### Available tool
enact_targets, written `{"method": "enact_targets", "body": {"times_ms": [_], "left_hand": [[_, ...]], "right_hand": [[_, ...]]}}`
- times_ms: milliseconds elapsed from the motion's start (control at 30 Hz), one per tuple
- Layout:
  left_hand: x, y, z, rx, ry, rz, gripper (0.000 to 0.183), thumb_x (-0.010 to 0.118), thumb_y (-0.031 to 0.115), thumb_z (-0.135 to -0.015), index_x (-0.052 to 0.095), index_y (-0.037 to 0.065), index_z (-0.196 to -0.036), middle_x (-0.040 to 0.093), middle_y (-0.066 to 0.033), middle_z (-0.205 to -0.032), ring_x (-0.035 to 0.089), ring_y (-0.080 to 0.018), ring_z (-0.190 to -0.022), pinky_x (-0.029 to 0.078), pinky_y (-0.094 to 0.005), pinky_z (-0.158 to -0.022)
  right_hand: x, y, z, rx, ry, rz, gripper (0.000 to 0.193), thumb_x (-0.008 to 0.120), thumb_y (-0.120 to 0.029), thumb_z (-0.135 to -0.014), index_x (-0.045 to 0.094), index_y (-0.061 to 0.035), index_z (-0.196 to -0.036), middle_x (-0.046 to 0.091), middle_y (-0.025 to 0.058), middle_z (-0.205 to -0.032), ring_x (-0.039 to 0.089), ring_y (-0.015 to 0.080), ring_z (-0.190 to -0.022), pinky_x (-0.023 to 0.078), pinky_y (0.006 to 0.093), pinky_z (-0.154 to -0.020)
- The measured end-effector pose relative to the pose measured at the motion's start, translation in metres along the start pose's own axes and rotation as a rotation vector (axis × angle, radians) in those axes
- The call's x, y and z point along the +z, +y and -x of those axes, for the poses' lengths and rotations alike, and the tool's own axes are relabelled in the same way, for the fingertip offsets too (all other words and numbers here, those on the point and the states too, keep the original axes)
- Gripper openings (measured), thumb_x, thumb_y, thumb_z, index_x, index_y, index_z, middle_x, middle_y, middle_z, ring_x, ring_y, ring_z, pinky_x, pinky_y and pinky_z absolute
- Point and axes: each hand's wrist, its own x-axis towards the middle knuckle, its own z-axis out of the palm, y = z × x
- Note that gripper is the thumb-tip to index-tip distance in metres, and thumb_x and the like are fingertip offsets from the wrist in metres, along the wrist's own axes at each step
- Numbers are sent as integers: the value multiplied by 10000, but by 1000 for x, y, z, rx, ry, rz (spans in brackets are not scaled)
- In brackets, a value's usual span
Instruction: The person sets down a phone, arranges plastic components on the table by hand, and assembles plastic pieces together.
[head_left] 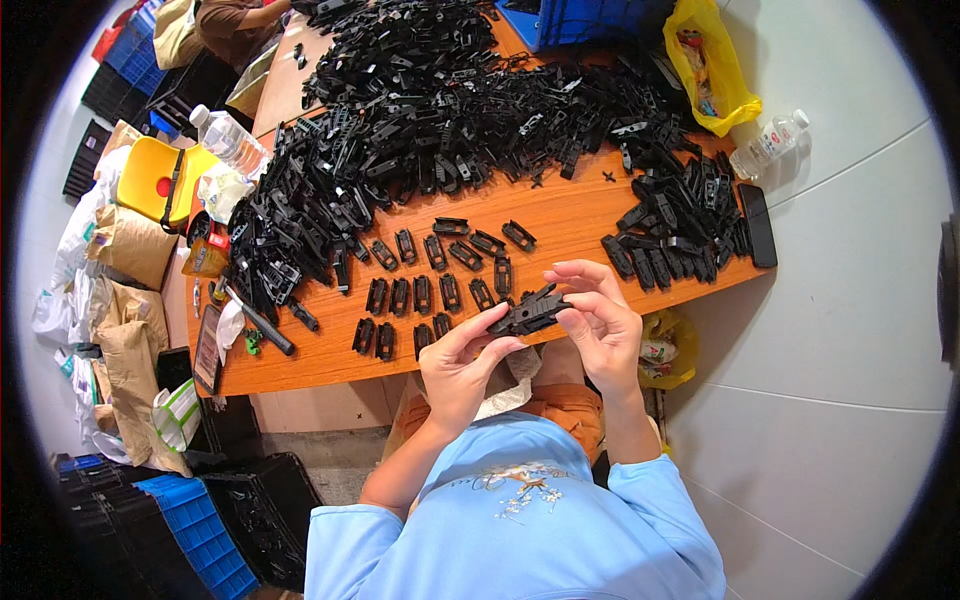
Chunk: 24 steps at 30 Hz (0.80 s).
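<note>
Between both hands, just over the table's near edge, I hold a black plastic part (pixel 530 313), long and narrow with a jagged outline. My left hand (pixel 463 362) pinches its left end with thumb and fingers. My right hand (pixel 598 325) grips the right end between thumb and fingers, some of them raised. Several small black oblong housings (pixel 422 293) lie in loose rows on the wood just beyond my left hand. To the right of my right hand sits a cluster of black parts (pixel 665 230). Fine detail of the held part is too small to make out.
A large heap of black parts (pixel 430 120) covers the far side of the wooden table (pixel 580 200). Phones (pixel 757 226) lie at both sides. Plastic bottles (pixel 770 143), a yellow bag (pixel 705 70) and a blue crate (pixel 600 22) stand around. Another person (pixel 232 30) sits far left.
</note>
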Motion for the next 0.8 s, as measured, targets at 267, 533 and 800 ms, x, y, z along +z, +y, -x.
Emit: {"method": "enact_targets", "body": {"times_ms": [267,533,800], "left_hand": [[-6,3,1,16,-40,-121,322,638,-75,-761,587,-53,-1078,637,-124,-937,632,-140,-796,509,-233,-722],[-16,6,-3,-71,-68,-14,290,627,-86,-763,597,-55,-1050,625,-133,-982,614,-142,-872,503,-243,-772],[-36,2,1,-126,-233,-36,278,629,-95,-749,614,-44,-1021,625,-110,-991,605,-156,-908,492,-255,-809]], "right_hand": [[0,1,5,-53,-30,51,114,655,-6,-761,638,25,-869,495,135,-1129,527,218,-1000,431,317,-864],[-6,2,6,78,-165,-86,210,697,19,-704,652,3,-908,522,115,-1092,535,195,-1008,437,318,-874],[-9,-9,11,225,-286,148,296,702,-22,-698,642,-20,-988,639,81,-890,596,158,-831,456,264,-736]]}}
